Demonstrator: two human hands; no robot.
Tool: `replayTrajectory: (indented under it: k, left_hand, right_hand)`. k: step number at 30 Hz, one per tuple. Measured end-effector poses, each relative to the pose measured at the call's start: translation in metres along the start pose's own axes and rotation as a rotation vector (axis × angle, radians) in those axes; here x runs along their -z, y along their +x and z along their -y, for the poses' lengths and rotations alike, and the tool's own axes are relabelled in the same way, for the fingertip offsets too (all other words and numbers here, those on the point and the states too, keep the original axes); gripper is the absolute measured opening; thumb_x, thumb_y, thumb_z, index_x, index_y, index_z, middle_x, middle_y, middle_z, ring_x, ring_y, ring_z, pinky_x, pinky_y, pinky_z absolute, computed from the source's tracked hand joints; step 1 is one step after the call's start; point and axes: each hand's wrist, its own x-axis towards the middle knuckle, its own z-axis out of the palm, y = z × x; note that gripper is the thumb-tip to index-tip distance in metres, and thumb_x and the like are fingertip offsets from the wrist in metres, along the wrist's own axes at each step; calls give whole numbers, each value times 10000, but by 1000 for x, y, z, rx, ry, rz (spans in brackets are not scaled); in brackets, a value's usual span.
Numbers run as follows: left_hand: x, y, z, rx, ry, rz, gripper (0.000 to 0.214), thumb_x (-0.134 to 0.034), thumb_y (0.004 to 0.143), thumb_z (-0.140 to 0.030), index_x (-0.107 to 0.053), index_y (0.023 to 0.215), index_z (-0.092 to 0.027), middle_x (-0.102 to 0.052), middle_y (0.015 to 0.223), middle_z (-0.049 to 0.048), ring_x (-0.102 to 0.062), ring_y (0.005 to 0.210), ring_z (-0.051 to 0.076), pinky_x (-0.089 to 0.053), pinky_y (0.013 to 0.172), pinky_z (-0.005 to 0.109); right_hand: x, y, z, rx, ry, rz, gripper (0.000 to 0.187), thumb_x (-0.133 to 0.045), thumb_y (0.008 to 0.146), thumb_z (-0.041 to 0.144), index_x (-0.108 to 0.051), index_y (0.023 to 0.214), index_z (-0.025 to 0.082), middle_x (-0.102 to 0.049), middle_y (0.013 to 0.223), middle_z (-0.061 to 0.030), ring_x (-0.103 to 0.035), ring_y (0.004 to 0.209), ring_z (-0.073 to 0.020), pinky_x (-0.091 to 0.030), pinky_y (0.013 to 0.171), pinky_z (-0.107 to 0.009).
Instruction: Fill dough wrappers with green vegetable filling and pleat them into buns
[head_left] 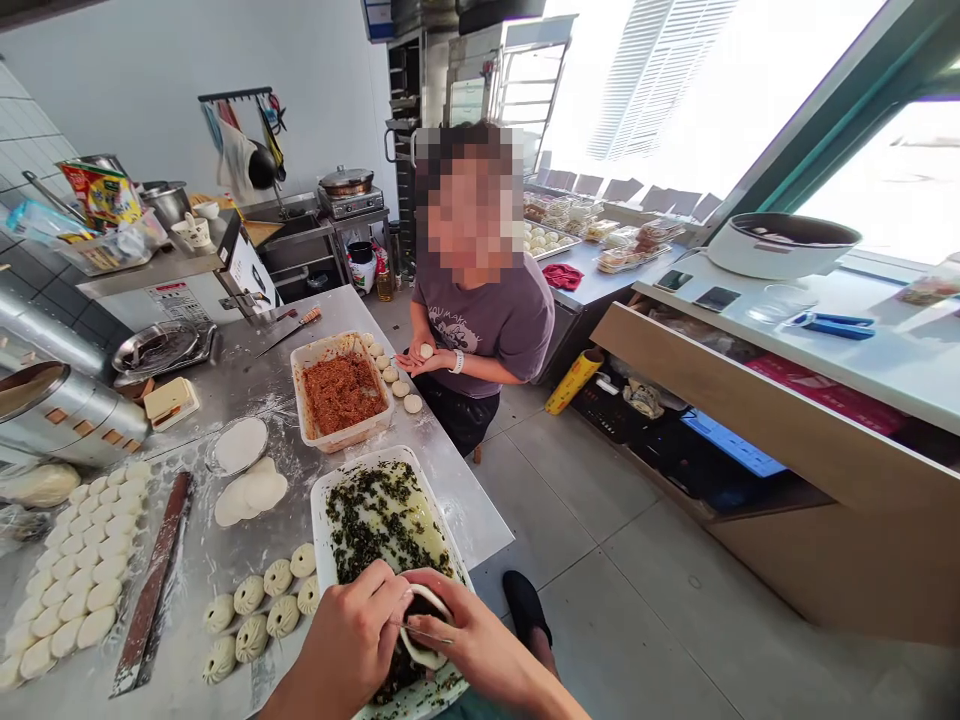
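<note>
Over the near end of a white tub (324,560) of chopped dark green filling, I hold a partly formed bun (426,658), a round dough wrapper with its mouth open and dark filling inside. My left hand (356,625) is closed, pinching the wrapper's edge from the left. Curled around the right side of the dough is my right hand (469,632). A thin, flat strip lies across the wrapper's mouth by my right thumb; I cannot make out what it is. Pleated buns (251,637) stand in rows left of the tub, with flat dough wrappers (251,492) beyond them.
A tub (304,432) of reddish filling stands farther back, near a knife (289,332). Dough pieces (82,560) and a dark wooden stick (154,580) lie at left. Across the table corner a person (480,310) holds a small dough piece. An open drawer (750,400) juts out at right.
</note>
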Motion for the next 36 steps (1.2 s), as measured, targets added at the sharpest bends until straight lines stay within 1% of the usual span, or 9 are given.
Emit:
replayTrajectory:
  k: [6, 11, 16, 20, 22, 25, 30, 33, 36]
  left_hand:
    - [4, -1, -3, 33, -124, -85, 311, -433, 1014, -238, -601, 1271, -286, -681, 1005, 24, -687, 785, 104, -563, 705, 194]
    - [-1, -3, -5, 30, -70, -88, 251, -394, 1013, -223, -630, 1093, -256, -665, 965, 36, -697, 811, 139, -569, 699, 234]
    - [0, -2, -4, -25, 67, -16, 357, -399, 995, -209, -522, 1326, -263, -665, 1106, 59, -712, 823, 153, -575, 678, 252]
    - [0, -3, -4, -30, 54, 19, 284, -391, 979, -184, -589, 1164, -271, -650, 1014, 39, -708, 840, 166, -573, 678, 262]
    - [-1, -4, -5, -35, 57, 5, 309, -386, 984, -189, -564, 1227, -255, -654, 1067, 53, -709, 840, 159, -574, 689, 256]
    - [-3, -4, -5, -71, 109, 32, 390, -382, 981, -175, -505, 1343, -252, -654, 1090, 60, -709, 800, 152, -567, 659, 250]
    - [-9, -6, -4, -63, 74, 18, 292, -389, 973, -169, -587, 1177, -236, -651, 1019, 48, -703, 816, 149, -562, 672, 238]
    - [-9, -6, -3, -109, 102, 1, 350, -420, 961, -171, -567, 1272, -233, -665, 1036, 44, -698, 750, 135, -557, 627, 228]
    - [-4, -5, -3, -70, 70, -7, 263, -424, 971, -187, -632, 1113, -262, -655, 941, 15, -676, 703, 123, -547, 621, 221]
  right_hand:
    - [-5, 1, -20, 60, 291, 27, 402, -578, 958, 513, -520, 1236, 228, -677, 876, -20, -652, 737, -165, -500, 729, -315]
    - [-14, 3, -17, 47, 260, -45, 331, -541, 979, 503, -520, 1172, 234, -627, 765, 16, -595, 648, -147, -461, 636, -283]
    - [-18, 3, -11, 78, 114, -96, 282, -514, 978, 514, -530, 1011, 234, -586, 762, 26, -553, 609, -137, -436, 577, -269]
    - [-17, 5, -17, 0, 101, -103, 254, -488, 984, 485, -509, 1025, 235, -551, 677, 51, -493, 535, -120, -376, 515, -246]
    - [-16, 5, -18, -8, 68, -115, 246, -473, 986, 476, -507, 1015, 234, -531, 673, 56, -467, 515, -112, -357, 494, -239]
    - [-16, 3, -19, 46, -97, -143, 249, -481, 982, 473, -524, 965, 229, -526, 745, 42, -482, 570, -110, -380, 521, -237]
    - [-14, 3, -16, -48, -113, -95, 240, -428, 980, 445, -525, 976, 225, -495, 688, 47, -462, 552, -129, -395, 515, -254]
    - [-10, 0, -7, 45, -274, -124, 125, -567, 897, 330, -570, 944, 215, -571, 806, 8, -524, 735, -164, -452, 686, -287]
    - [-5, -5, -1, 20, -169, -61, 317, -678, 815, 283, -592, 1118, 239, -608, 952, -8, -550, 844, -190, -460, 737, -300]
